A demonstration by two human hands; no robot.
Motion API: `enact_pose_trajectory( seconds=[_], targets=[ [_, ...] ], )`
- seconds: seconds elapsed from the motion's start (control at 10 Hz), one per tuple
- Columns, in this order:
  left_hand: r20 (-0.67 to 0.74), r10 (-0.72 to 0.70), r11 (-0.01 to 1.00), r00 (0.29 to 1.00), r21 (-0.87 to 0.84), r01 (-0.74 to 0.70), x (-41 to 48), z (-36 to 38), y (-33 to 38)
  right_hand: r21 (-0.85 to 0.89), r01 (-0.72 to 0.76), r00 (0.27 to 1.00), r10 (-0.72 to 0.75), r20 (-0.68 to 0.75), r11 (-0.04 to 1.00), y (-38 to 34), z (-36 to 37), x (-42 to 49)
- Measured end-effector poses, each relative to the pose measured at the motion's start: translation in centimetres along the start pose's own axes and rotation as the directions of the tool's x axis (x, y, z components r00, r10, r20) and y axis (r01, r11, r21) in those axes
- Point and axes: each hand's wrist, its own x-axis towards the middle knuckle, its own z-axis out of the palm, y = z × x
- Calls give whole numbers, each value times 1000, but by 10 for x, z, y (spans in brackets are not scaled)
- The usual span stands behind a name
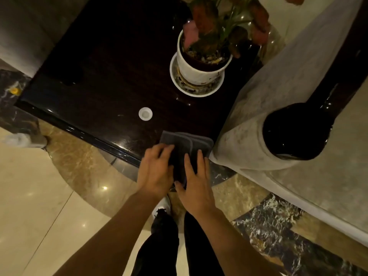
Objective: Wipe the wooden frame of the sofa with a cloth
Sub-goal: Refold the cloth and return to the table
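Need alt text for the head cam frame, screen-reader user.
Both hands, left hand and right hand, press a folded grey cloth at the edge of a glossy dark table, beside the sofa arm. A potted plant and small white cap sit farther back.

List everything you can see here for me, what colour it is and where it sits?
cloth: one, dark grey, folded, at the table's near edge under both hands
table: one, glossy dark wood, centre
plant pot: one, white, on a white saucer on the table
small round cap: one, white, on the table
sofa: one, pale grey fabric, right
sofa's wooden frame: glossy black, arm end
floor: cream and dark marble
left hand: on the cloth
right hand: on the cloth
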Motion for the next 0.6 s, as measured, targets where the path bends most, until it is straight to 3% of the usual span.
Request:
enact_pose_trajectory(
  seconds=[0.1,0.3,0.4,0.5,0.6],
  targets=[
    [267,104,935,958,303,-186,1,21,-14,140,-90,993,78,89,986,11,11,11],
    [353,151,846,923,437,-306,14,13,-53,-12,-135,971,135,195,991,-8,35,6],
    [398,106,803,911,506,-314,14,1,-58,-93,-180,927,200,318,979,-18,34,1],
    [397,30,828,917,504,-246,14,-10,-36,-26,-197,896,190,402,980,-16,7,4],
    [380,-77,850,922,509,-139,13,-32,-4,-25,-144,902,141,408,989,-15,-45,15]
  ],
)
